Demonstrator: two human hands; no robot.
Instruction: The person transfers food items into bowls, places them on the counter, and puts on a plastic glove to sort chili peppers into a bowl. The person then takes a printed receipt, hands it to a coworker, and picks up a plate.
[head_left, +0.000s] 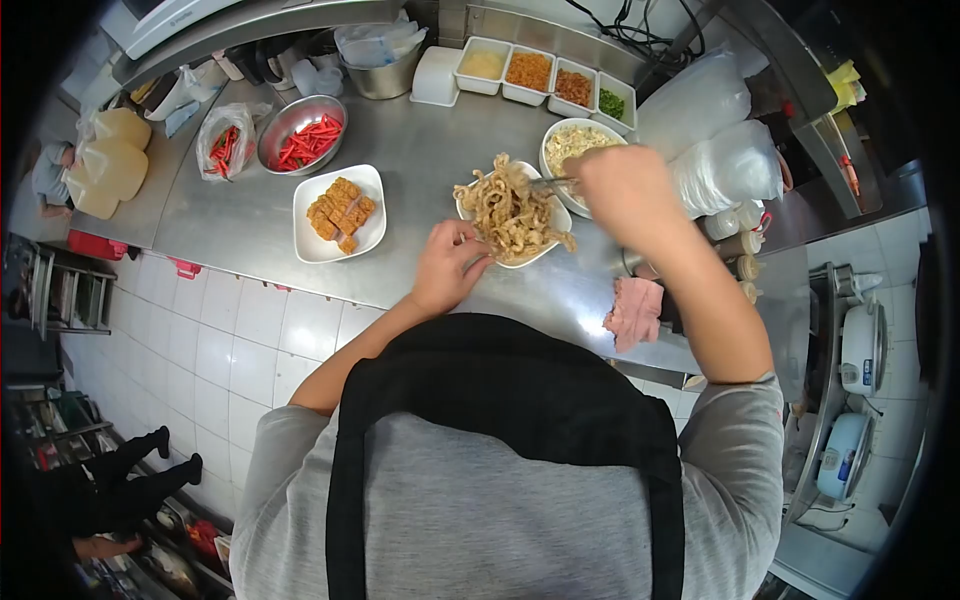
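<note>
A white plate (518, 263) heaped with golden-brown fried strips (512, 212) stands on the steel counter in front of me. My left hand (448, 268) is at its near left rim, thumb and fingers curled around the edge. Over the plate's right side, my right hand (628, 192) grips a metal utensil (553, 182); its tip meets the heap, and my fist hides its kind. Just beneath that hand is a white bowl (548, 160) of pale, crumbly bits. To the left, a square white plate (310, 246) carries cut pieces of breaded, fried food (341, 212).
White tubs (508, 90) of toppings line the back. Red chilies fill a steel bowl (266, 158) and a plastic bag (222, 140). Clear plastic containers (735, 170) and a pink cloth (635, 312) are at right. Another person's legs (140, 475) show lower left.
</note>
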